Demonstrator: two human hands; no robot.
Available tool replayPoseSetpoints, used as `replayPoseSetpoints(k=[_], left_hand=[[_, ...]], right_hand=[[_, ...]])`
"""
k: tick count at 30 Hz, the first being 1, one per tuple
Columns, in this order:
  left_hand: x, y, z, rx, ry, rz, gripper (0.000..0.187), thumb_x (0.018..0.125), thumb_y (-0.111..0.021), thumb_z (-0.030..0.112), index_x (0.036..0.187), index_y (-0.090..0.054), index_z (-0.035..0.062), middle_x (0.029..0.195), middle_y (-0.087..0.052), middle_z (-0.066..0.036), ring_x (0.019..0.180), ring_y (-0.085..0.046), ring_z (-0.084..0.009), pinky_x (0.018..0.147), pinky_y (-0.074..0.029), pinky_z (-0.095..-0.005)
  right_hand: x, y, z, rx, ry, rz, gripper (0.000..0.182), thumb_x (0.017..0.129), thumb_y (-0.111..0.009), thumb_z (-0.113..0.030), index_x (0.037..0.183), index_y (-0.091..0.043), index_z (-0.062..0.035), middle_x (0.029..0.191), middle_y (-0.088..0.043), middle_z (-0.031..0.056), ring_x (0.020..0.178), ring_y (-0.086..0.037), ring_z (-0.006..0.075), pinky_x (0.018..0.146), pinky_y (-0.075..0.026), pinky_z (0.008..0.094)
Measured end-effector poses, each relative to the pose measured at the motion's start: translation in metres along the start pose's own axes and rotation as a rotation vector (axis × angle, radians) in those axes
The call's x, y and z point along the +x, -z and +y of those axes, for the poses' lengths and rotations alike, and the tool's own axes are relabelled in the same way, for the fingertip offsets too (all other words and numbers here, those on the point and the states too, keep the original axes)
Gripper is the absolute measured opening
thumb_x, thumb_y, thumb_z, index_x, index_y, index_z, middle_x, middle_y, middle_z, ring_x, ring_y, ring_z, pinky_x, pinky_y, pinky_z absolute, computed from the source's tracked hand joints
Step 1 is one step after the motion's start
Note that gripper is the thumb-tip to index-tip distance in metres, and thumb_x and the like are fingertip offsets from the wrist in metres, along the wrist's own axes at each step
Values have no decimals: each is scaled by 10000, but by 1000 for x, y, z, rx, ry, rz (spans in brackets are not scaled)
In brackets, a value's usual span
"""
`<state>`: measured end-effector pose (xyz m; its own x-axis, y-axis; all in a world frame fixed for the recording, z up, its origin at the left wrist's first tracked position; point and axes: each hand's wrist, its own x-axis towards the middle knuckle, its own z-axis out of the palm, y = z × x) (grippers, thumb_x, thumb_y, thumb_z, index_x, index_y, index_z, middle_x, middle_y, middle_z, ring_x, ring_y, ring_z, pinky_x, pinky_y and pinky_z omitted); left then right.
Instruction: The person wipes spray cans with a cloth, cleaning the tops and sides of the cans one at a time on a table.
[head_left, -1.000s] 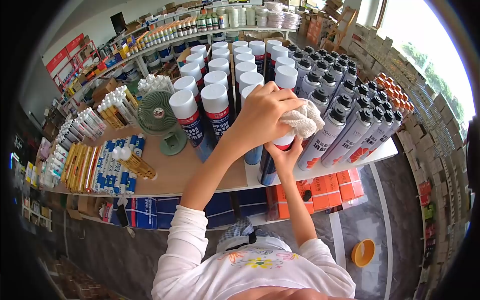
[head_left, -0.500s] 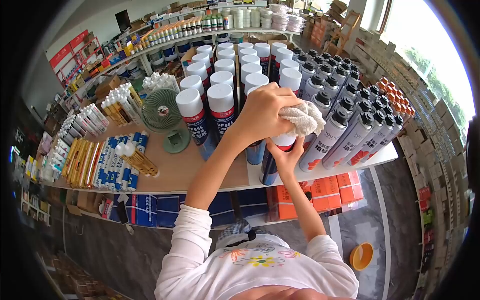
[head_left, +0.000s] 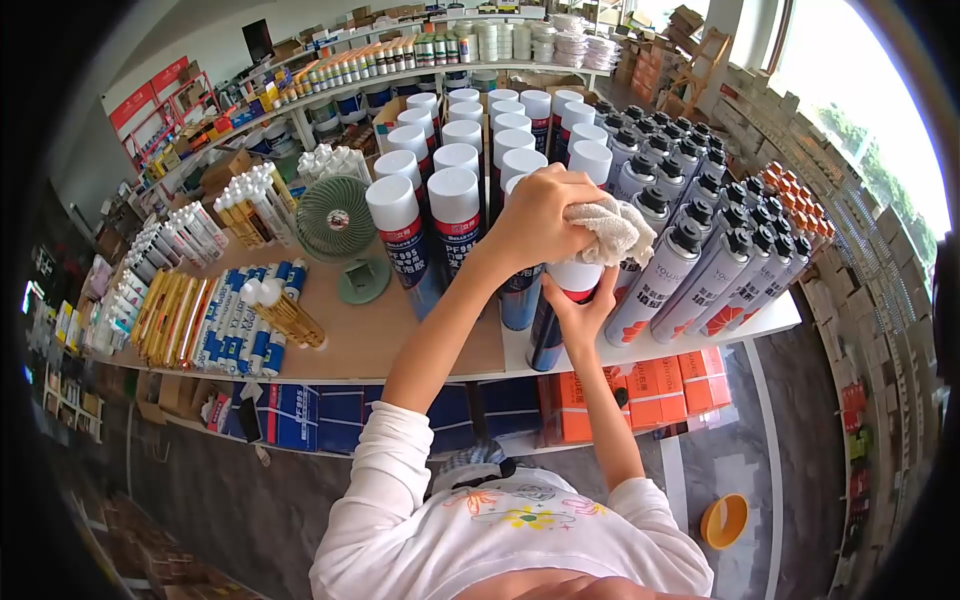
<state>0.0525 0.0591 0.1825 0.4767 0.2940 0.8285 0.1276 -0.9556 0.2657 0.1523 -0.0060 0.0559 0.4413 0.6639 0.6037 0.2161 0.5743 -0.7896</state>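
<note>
My left hand (head_left: 545, 220) is closed around a bunched beige cloth (head_left: 612, 232), which rests at the top of a foam spray can (head_left: 547, 335). That can has a white cap, a red band and a dark blue body. Just below the cap, my right hand (head_left: 582, 312) grips the can, which stands slightly tilted near the table's front edge. My left hand and the cloth hide part of its cap. Similar white-capped cans (head_left: 455, 205) stand in rows behind and to the left. Grey cans with black tops (head_left: 672, 262) crowd close on the right.
A green fan (head_left: 335, 220) stands left on the table (head_left: 430, 350), beside blue-and-white tubes (head_left: 235, 320) and gold tubes (head_left: 165, 310). Under the tabletop are orange boxes (head_left: 655, 392) and blue boxes (head_left: 345, 415). A yellow basin (head_left: 724, 521) sits on the floor at right.
The view has shifted a little, so the table and cans appear slightly farther right. My left hand still holds the cloth against the can's top, and my right hand keeps its grip.
</note>
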Motion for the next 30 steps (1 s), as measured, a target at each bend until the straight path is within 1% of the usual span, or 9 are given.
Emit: replayPoseSetpoints(k=[1,5,8,9,12,18,21,25,30], left_hand=[[-5,0,3,60,18,7,349,599,-767,60,947,-747,48,906,-719,-74,776,-619,-270,731,-512,-353],[-19,12,28,161,-6,-6,370,567,-776,65,936,-754,66,918,-711,-35,795,-585,-244,718,-508,-340],[-26,20,35,70,-42,-23,403,531,-783,83,934,-758,82,895,-705,-14,792,-580,-227,710,-504,-341],[-25,21,35,67,-50,-36,405,528,-785,92,932,-759,82,885,-704,-14,793,-580,-225,709,-504,-340],[-13,16,27,70,-61,-34,359,551,-784,104,909,-756,80,854,-703,-18,784,-593,-228,707,-507,-343],[1,-7,10,119,-60,18,290,604,-780,101,893,-756,90,850,-707,-30,765,-617,-254,700,-514,-349],[-9,4,21,127,-47,3,352,564,-782,96,915,-761,95,870,-711,-29,773,-608,-246,702,-512,-346],[-22,16,32,112,-65,-17,435,510,-789,94,944,-764,94,882,-710,-32,771,-587,-234,701,-507,-346],[-39,33,32,-30,-40,-1,452,493,-769,73,943,-781,109,917,-727,-22,800,-620,-218,742,-524,-326]], right_hand=[[1,0,2,26,34,18,707,676,-875,-189,1239,-496,8,1042,-672,107,913,-634,155,827,-513,299],[0,0,18,-21,115,28,654,673,-877,-185,1199,-542,12,1058,-672,105,924,-643,165,832,-512,304],[-7,2,24,138,57,-50,565,728,-842,-167,1208,-603,11,1115,-670,94,1043,-617,169,933,-463,331],[-7,0,24,141,77,-17,521,704,-838,-110,1161,-621,15,1083,-680,79,970,-652,158,857,-504,303],[0,2,18,42,181,-28,535,698,-858,-147,1142,-618,29,1089,-674,83,945,-652,158,848,-508,306],[3,-2,13,43,34,31,718,668,-873,-195,1246,-516,38,1055,-668,137,921,-649,193,831,-518,340],[3,0,17,-7,186,-2,597,706,-860,-187,1188,-575,19,1080,-664,95,947,-617,145,852,-496,313],[0,1,21,192,93,-67,482,721,-844,-171,1127,-653,6,1097,-675,80,967,-641,165,866,-501,320],[-5,-2,36,151,176,-36,654,739,-824,-178,1291,-517,-9,1209,-607,98,1090,-599,184,939,-477,330]])
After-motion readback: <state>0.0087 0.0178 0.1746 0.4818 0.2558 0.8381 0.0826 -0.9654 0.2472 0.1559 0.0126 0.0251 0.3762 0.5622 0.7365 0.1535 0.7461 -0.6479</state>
